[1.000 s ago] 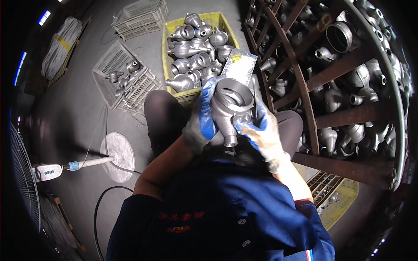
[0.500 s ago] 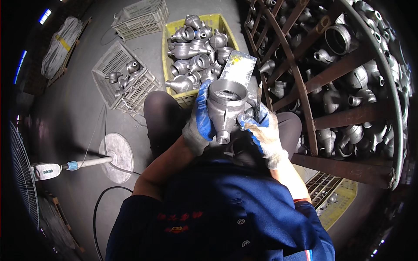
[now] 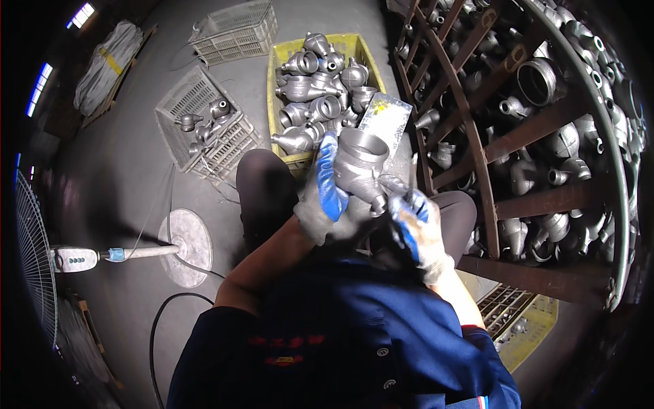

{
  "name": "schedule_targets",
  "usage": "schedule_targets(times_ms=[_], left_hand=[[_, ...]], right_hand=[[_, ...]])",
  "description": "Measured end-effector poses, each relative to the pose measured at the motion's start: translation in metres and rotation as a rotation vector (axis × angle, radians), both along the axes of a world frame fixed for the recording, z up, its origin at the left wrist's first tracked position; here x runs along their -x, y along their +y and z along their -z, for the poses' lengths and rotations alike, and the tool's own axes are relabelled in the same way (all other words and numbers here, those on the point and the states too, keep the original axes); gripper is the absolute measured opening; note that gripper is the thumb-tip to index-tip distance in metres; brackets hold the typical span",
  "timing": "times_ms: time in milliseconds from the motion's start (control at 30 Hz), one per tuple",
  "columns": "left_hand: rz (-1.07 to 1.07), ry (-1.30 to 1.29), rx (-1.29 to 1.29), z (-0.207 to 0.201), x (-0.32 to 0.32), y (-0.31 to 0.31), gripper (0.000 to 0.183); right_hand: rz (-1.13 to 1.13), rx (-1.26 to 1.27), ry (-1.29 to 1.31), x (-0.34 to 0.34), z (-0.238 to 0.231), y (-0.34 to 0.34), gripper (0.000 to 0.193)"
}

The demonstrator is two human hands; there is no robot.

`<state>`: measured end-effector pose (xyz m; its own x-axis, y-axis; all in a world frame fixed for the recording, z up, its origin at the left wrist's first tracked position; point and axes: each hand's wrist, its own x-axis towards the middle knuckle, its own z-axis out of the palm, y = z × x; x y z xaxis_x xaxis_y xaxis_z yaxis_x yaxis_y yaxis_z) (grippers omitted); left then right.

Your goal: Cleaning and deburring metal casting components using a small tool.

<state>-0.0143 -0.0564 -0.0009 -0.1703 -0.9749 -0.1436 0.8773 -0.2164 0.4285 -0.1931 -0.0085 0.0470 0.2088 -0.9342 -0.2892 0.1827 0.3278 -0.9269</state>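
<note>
A grey metal casting (image 3: 358, 172), with a wide round mouth and a narrow spout, is tilted over my lap. Its mouth points up and its spout down to the right. My left hand (image 3: 325, 198), in a blue-and-white work glove, is closed around the casting's left side. At the spout side is my gloved right hand (image 3: 421, 230), its fingers curled and slightly smeared by motion. A thin, dark, bar-like tool (image 3: 413, 172) stands up out of that hand. Its exact kind does not show, and its lower part is hidden by the fingers.
A yellow crate (image 3: 272, 102) full of castings stands ahead, a paint-marked metal plate (image 3: 387, 119) at its near right corner. Grey crates (image 3: 178, 102) stand left, beyond a fan's round base (image 3: 194, 255). A rusty metal cage (image 3: 470, 129) of castings rises close on the right.
The casting has turned so that its spout swings to the right. My right hand has come slightly down and right. The whole view has shifted a little.
</note>
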Motion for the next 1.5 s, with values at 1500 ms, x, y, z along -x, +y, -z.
schedule_targets(times_ms=[1500], left_hand=[[0.903, -0.392, 0.167, 0.030, -0.004, -0.078, 0.062]], right_hand=[[0.906, 1.429, 2.116, 0.328, -0.344, 0.063, 0.019]])
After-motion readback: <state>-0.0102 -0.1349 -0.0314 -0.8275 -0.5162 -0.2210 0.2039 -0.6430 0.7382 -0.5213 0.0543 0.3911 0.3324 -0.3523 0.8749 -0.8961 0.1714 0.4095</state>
